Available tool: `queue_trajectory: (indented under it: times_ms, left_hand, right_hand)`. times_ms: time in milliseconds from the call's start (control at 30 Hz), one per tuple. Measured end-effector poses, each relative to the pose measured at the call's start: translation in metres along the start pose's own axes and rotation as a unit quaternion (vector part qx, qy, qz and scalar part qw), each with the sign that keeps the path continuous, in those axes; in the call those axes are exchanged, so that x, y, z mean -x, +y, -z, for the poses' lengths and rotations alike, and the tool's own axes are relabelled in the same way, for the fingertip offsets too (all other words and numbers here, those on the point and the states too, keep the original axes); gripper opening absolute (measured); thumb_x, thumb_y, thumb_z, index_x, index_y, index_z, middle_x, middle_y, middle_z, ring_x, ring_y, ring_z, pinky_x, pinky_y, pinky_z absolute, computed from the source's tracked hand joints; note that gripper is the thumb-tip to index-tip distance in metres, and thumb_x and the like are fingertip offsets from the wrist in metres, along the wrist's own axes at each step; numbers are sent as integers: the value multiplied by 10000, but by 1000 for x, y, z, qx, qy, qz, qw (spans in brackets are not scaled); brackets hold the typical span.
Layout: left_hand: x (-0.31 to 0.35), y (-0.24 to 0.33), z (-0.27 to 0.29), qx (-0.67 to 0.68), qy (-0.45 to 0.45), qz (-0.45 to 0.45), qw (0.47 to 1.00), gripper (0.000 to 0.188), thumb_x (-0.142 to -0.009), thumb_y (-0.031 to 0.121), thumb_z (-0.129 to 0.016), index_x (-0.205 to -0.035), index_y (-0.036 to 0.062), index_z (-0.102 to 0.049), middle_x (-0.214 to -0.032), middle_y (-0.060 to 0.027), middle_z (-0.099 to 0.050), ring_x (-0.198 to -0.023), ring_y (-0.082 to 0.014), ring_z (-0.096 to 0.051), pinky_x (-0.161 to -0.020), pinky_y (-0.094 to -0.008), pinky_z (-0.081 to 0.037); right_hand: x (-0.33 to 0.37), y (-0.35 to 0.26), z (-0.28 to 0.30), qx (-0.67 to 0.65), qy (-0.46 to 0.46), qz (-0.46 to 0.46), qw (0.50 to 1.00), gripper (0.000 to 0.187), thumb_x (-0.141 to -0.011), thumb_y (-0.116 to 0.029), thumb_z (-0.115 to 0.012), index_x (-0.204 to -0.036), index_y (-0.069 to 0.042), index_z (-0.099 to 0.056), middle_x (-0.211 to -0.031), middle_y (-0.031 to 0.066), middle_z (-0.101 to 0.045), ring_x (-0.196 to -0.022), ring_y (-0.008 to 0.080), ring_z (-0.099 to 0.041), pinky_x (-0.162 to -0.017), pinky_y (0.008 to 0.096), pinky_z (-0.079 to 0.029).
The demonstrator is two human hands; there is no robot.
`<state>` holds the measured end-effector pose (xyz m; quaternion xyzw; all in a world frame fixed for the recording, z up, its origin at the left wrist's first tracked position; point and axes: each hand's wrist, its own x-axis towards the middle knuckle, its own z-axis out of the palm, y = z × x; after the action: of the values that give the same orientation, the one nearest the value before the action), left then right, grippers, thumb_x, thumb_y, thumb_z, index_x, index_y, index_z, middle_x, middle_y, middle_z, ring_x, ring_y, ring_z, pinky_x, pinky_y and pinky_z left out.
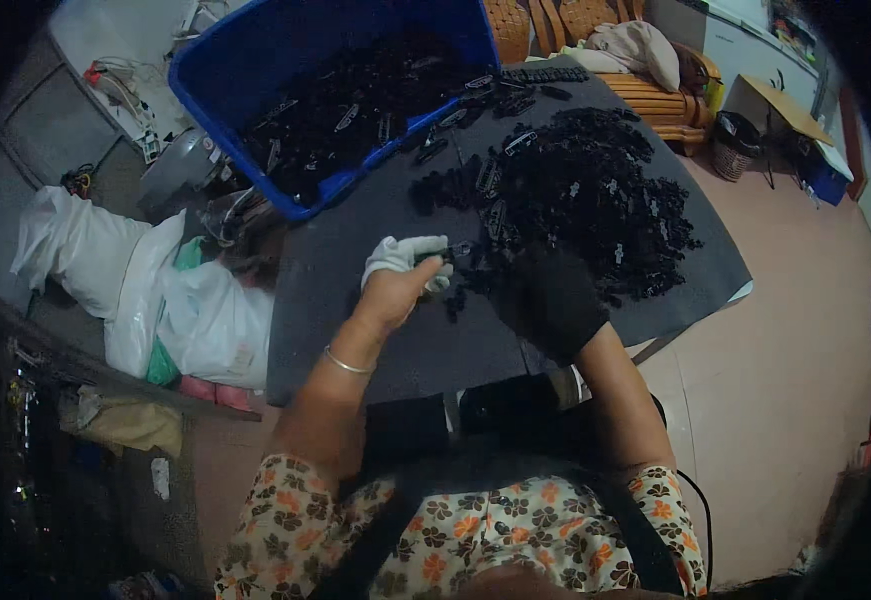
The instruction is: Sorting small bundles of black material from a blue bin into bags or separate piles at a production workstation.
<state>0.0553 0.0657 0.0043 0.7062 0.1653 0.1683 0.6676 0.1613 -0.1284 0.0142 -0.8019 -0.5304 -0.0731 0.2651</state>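
Observation:
My left hand, in a white glove that leaves the thumb bare, pinches a small black plastic part over the near side of the dark grey table. To its right is my right hand in a black glove, at the near edge of a heap of small black parts. Its fingers blend into the dark heap, so whether they hold anything is hidden. Several longer black pieces with pale outlined ovals lie along the heap's left side.
A blue plastic bin full of similar black pieces tilts toward the table at the far left. White sacks stand left of the table. Beyond it is a wooden seat with cloth on it, and a wastebasket at the far right.

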Motion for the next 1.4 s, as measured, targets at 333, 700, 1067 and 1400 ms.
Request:
queue_trajectory:
  times_ms: [333, 700, 1067, 1400]
  left_hand:
    - [43, 26, -23, -147, -53, -43, 987, 307, -830, 7, -564, -1135, -21, -539, -981, -99, -614, -765, -125, -605, -643, -235, -508]
    - [61, 39, -39, -139, -85, -43, 986, 289, -820, 24, -588, -1107, -1, -557, -928, -67, -623, -751, -97, -594, -649, -223, -502]
    - [64, 20, -37, -65, 4, -55, 996, 262, -823, 31, -591, -1082, 1, -569, -970, -105, -617, -809, -149, -614, -678, -246, -514]
    - [82, 18, -52, -309, -3, -328, 893, 238, -776, 36, -633, -1005, -9, -589, -1064, -217, -589, -930, -271, -615, -806, -331, -486]
  right_hand:
    - [22, 2, -29, -183, 110, 69, 974, 170, -727, -132, -648, -877, -73, -597, -868, 115, -595, -761, 308, -580, -664, 370, -470]
    - [31, -2, -24, -89, 213, 227, 946, 186, -711, -123, -614, -875, -46, -568, -909, 108, -598, -770, 314, -580, -674, 398, -472]
    - [31, -19, -20, -295, 173, 10, 940, 117, -748, -28, -597, -852, -42, -546, -774, 86, -577, -690, 203, -565, -611, 311, -451]
    - [41, -32, -45, -660, 30, -204, 723, 112, -825, -138, -561, -819, -33, -522, -701, 22, -536, -659, 99, -491, -591, 280, -422]
